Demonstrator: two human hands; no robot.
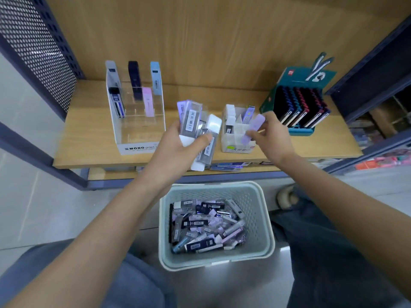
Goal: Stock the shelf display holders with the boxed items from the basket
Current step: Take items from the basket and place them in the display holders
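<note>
Basket [213, 186] under shelf edge [111, 162]; left fingers [198, 143] grip boxes [191, 121], right fingers [252, 134] pinch lilac box [254, 126].

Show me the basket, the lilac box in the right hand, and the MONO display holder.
basket [255, 207], head view, inner right wall.
lilac box [255, 125], head view, middle of its face.
MONO display holder [138, 148], head view, white front label.

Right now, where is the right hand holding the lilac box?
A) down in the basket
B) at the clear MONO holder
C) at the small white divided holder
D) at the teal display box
C: the right hand pinches the lilac box, whose lower end is at the front of the white divided holder.
</note>
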